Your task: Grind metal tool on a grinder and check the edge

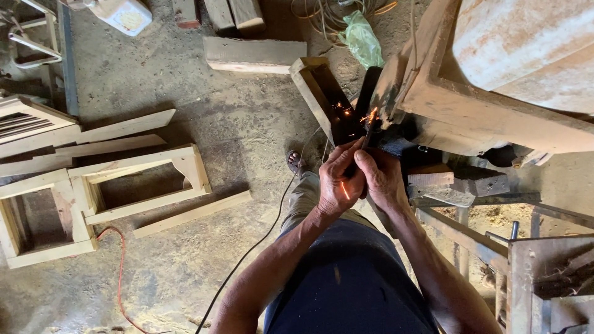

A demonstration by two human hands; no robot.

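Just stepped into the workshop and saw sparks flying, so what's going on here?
A person stands over a dusty floor, both hands together on a thin dark blade: left hand and right hand press its tip against a grinder on a wooden bench. Orange sparks spray from the contact point. Wooden frames lie on the floor to the left, and a black cable runs past the person's leg.
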